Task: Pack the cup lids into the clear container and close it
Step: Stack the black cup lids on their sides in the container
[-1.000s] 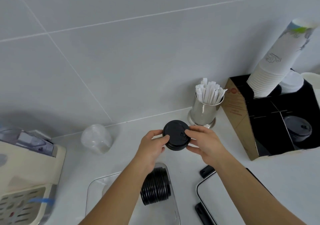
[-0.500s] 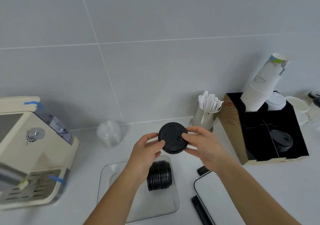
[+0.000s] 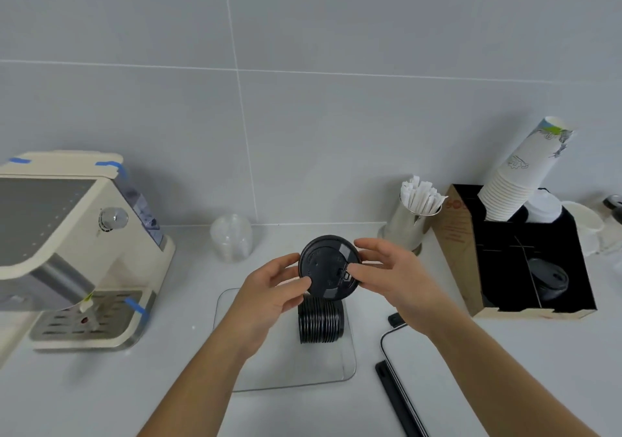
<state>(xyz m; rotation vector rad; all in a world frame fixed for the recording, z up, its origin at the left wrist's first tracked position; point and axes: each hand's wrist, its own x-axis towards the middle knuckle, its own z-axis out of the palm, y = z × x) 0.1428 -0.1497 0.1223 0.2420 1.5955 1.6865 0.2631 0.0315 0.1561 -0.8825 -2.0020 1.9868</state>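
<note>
A black cup lid (image 3: 324, 266) is held up in front of me, its top facing the camera. My left hand (image 3: 274, 288) pinches its left edge and my right hand (image 3: 390, 273) pinches its right edge by the sip tab. Below it a stack of black lids (image 3: 320, 322) lies on its side inside the clear container (image 3: 286, 369) on the white counter. The container's lid (image 3: 417, 369), clear with black clips, lies to the right. Another black lid (image 3: 548, 278) sits in the black organiser box.
A cream coffee machine (image 3: 74, 251) stands at the left. Clear plastic cups (image 3: 231, 238) sit by the wall. A steel cup of wrapped straws (image 3: 409, 224) and a cardboard organiser (image 3: 461, 251) with stacked paper cups (image 3: 518, 174) stand at the right.
The view has tilted and pulled back, showing more of the coffee machine. The lid stays between both hands and has turned slightly in my fingers.
</note>
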